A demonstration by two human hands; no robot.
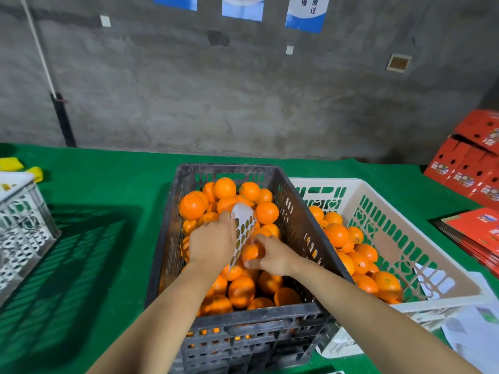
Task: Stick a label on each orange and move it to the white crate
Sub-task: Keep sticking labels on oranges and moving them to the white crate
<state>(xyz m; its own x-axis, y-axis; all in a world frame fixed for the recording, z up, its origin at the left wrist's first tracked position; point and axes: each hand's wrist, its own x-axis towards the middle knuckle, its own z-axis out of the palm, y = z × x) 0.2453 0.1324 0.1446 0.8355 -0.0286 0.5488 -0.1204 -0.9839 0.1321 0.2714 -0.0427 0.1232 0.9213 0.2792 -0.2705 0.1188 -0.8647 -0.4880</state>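
One round orange (pixel 249 252) in R hand (pixel 272 256), glossy label sheet (pixel 244 225) in L hand (pixel 212 245).

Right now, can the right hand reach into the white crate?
Probably yes. The right hand, gripping an orange, need only cross the side wall of the black crate, and the white crate beside it is open on top.

A fruit-packing shed: orange-filled crates (pixel 243 314), red cartons (pixel 469 163) (stacked), bare concrete wall (pixel 216 103).
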